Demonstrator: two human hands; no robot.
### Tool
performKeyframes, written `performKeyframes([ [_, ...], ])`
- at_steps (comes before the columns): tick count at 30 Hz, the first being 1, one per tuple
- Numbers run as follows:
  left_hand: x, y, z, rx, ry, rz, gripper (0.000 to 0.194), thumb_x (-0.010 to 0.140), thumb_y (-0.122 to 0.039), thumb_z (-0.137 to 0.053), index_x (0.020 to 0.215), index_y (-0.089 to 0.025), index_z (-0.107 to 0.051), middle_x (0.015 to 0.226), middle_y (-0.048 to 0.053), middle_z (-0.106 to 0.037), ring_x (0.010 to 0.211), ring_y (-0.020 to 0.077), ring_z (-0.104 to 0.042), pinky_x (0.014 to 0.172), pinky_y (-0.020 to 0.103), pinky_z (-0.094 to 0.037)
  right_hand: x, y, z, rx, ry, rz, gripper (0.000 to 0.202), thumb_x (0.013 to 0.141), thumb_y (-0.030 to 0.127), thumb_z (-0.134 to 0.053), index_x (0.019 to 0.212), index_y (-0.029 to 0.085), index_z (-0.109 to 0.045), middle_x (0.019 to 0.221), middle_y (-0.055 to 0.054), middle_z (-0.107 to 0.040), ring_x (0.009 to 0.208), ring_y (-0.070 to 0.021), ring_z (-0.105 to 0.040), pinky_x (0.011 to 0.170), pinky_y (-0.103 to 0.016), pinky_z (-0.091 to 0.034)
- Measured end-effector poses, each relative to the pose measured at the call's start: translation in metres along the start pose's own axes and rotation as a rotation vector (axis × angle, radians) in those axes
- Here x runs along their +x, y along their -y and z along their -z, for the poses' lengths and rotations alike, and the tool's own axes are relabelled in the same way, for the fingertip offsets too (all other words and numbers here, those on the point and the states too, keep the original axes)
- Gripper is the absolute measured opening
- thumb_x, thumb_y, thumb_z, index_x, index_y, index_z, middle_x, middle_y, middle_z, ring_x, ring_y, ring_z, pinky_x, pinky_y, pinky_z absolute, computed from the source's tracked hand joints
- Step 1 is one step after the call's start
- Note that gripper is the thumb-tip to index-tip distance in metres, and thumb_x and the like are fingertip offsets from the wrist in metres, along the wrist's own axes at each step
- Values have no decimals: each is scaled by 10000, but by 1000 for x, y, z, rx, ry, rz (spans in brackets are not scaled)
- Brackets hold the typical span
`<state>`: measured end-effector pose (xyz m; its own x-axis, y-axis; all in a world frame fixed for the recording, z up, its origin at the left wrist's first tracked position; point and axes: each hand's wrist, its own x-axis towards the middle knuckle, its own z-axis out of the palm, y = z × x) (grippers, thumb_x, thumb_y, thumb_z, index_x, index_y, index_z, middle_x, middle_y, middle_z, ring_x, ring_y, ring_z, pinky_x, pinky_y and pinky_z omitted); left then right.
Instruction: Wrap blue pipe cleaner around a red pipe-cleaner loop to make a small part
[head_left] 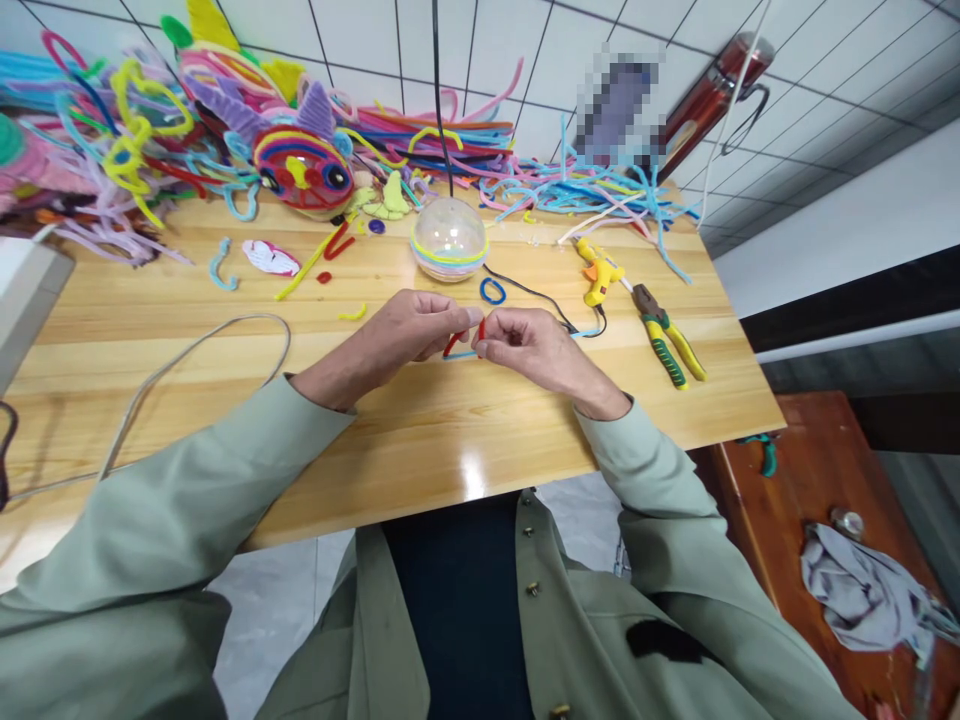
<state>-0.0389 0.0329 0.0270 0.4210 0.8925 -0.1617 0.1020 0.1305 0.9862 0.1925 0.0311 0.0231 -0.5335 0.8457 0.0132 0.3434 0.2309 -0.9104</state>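
Above the middle of the table, my left hand [424, 325] and my right hand [521, 345] are close together, fingers pinched. Between them runs a short red pipe cleaner [452, 344], partly hidden by the fingers; its red also shows at my right fingertips. A light blue pipe cleaner [461, 356] lies on the wood under the hands. Just beyond them sits a blue pipe cleaner ring [493, 291]. Behind that stands a clear plastic ball [450, 240] with yellow, blue and pink pipe cleaner bands around it.
Along the wall lie heaps of coloured pipe cleaners [570, 190] and a colourful animal figure [304, 165]. To the right are a yellow glue gun [598, 272] with its cord and pliers [667, 338]. A grey cable [187, 350] loops across the left. A red thermos [705, 105] stands at the back.
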Motion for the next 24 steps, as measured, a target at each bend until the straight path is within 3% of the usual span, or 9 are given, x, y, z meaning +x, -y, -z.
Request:
performKeyframes([
  [6, 2, 3, 1, -49, 27, 25, 524, 861, -508, -863, 560, -231, -535, 505, -13, -442, 471, 97, -316, 474, 283, -208, 0, 3, 0, -3, 11, -12, 291, 991, 371, -746, 772, 219, -628, 714, 55, -484, 695, -125, -398, 672, -333, -292],
  [16, 2, 4, 2, -75, 29, 9, 462, 861, -403, -837, 569, -233, -522, 516, -25, -442, 471, 88, -314, 452, 267, -214, 0, 1, -1, -11, 13, -13, 344, 978, 366, -752, 726, 231, -560, 709, 56, -463, 689, -126, -386, 669, -339, -277],
  [24, 1, 2, 0, -67, 31, -8, 554, 919, -510, -849, 563, -230, -529, 508, -25, -398, 476, 92, -298, 454, 262, -198, 0, 2, -1, -4, 22, -15, 344, 981, 369, -747, 726, 233, -562, 691, 64, -456, 672, -120, -379, 659, -336, -283],
])
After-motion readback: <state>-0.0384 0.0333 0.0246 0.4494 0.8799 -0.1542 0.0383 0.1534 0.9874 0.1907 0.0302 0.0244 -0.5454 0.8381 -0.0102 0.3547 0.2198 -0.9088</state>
